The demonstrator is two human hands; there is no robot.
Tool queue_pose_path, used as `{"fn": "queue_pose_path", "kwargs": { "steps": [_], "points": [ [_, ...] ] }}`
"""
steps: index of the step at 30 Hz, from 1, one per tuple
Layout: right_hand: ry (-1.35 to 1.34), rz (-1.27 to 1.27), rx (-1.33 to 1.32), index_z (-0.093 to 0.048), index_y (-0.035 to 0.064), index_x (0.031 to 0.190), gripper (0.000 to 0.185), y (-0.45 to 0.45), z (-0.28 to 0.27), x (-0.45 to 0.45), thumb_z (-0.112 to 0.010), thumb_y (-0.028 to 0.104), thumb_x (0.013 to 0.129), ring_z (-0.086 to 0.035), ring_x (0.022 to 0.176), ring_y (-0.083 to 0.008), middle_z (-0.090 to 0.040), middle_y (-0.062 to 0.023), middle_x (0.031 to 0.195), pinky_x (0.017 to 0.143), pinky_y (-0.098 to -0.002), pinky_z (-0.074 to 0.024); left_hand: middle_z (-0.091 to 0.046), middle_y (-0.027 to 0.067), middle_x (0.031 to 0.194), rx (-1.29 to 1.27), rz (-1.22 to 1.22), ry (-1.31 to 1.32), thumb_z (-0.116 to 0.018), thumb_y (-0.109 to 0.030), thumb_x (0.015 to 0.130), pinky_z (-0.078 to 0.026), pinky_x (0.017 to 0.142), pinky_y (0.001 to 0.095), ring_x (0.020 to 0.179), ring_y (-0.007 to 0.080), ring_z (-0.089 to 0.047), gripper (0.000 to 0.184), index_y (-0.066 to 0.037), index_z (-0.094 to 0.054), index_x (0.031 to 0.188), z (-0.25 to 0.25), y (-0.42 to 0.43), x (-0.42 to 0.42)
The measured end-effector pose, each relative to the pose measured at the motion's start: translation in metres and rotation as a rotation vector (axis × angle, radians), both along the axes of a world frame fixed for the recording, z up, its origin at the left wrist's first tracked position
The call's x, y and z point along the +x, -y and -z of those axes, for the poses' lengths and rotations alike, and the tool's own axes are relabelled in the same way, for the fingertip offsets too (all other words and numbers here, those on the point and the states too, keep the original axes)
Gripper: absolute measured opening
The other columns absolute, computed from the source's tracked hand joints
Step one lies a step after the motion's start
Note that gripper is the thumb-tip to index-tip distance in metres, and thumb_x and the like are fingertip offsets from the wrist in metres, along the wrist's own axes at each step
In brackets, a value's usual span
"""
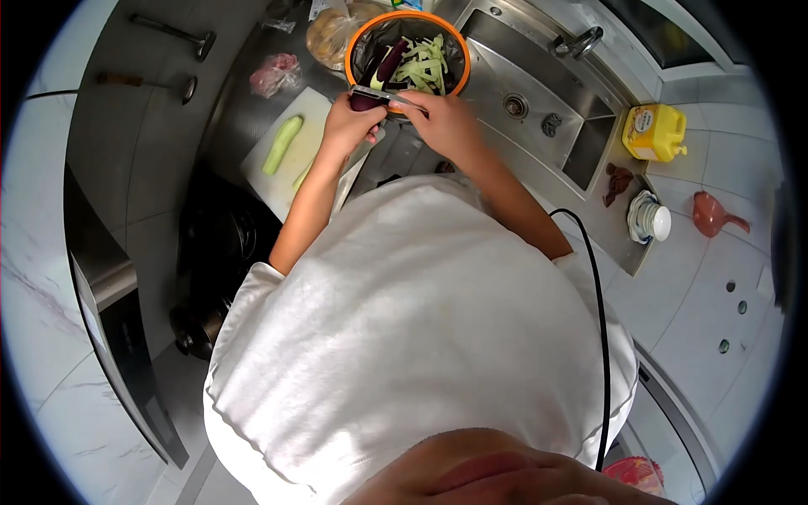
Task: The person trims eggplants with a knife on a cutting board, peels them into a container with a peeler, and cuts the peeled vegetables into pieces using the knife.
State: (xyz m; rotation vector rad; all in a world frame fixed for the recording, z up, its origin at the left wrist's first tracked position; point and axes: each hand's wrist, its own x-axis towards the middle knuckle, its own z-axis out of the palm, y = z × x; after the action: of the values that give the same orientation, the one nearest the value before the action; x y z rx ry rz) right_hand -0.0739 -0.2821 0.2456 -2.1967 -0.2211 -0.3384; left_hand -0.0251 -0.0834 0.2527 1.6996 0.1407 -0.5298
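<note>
My left hand (343,126) is closed around a dark purple eggplant (389,64), held over an orange-rimmed bin (461,46). A pale peeled strip shows along the eggplant's side. My right hand (438,122) grips a peeler (383,93), whose metal head lies across the eggplant. Inside the dark-lined bin are many pale green and purple peelings (425,63). To the left, a pale green peeled vegetable (282,145) rests on a white cutting board (261,172). Part of another pale green piece shows beside my left forearm.
Right of the bin is a steel sink (526,76) with a faucet (581,42). A yellow jug (655,132) and stacked white dishes (646,220) stand at the counter's right. Plastic bags (332,38) lie at the back left. A dark stove (223,227) is left of the board.
</note>
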Motion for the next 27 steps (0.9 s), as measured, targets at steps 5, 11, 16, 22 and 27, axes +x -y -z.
{"fn": "queue_pose_path", "kwargs": {
  "steps": [5,11,16,22,27],
  "points": [
    [-0.200,0.197,-0.146,-0.079,0.0180,0.113,0.024,0.026,0.023,0.028,-0.068,0.036,0.101,-0.066,0.060,-0.0291,-0.069,-0.0105,0.073,0.054,-0.0368,-0.0478,-0.067,0.0063,0.084,0.074,0.006,0.117,-0.082,-0.013,0.077,-0.051,0.047,0.0274,0.062,0.0115,-0.064,0.049,0.005,-0.056,0.114,0.008,-0.004,-0.007],
    [-0.204,0.380,-0.077,-0.079,0.0175,0.104,0.028,0.053,-0.006,0.028,-0.067,0.043,0.100,-0.066,0.060,-0.0364,-0.068,-0.0120,0.069,0.055,-0.0418,-0.0503,-0.072,0.0114,0.093,0.220,-0.073,0.188,-0.084,-0.018,0.076,-0.054,0.051,0.0296,0.068,0.0157,-0.068,0.057,0.004,-0.055,0.120,-0.001,-0.003,-0.011],
    [-0.234,0.186,0.139,-0.078,0.0151,0.103,0.033,0.016,-0.010,0.012,-0.068,0.046,0.099,-0.067,0.062,-0.0314,-0.069,-0.0116,0.071,0.057,-0.0389,-0.0506,-0.070,0.0120,0.091,0.325,-0.113,0.295,-0.087,-0.022,0.079,-0.053,0.049,0.0286,0.066,0.0151,-0.067,0.061,0.008,-0.054,0.122,-0.001,0.003,-0.015],
    [-0.077,0.053,0.008,-0.079,0.0172,0.103,0.029,-0.016,-0.005,0.002,-0.068,0.044,0.099,-0.068,0.062,-0.0320,-0.070,-0.0110,0.071,0.056,-0.0409,-0.0525,-0.072,0.0127,0.093,0.342,-0.161,0.288,-0.088,-0.023,0.077,-0.055,0.053,0.0292,0.067,0.0161,-0.069,0.062,0.007,-0.057,0.121,-0.002,0.007,-0.019],
    [-0.092,0.322,-0.123,-0.080,0.0188,0.101,0.028,0.031,0.022,0.039,-0.066,0.043,0.101,-0.068,0.061,-0.0350,-0.070,-0.0117,0.071,0.054,-0.0445,-0.0526,-0.073,0.0223,0.102,0.431,-0.156,0.435,-0.085,-0.019,0.074,-0.056,0.081,0.0431,0.095,0.0383,-0.073,0.059,0.003,-0.057,0.122,0.011,0.002,-0.029]
  ]
}}
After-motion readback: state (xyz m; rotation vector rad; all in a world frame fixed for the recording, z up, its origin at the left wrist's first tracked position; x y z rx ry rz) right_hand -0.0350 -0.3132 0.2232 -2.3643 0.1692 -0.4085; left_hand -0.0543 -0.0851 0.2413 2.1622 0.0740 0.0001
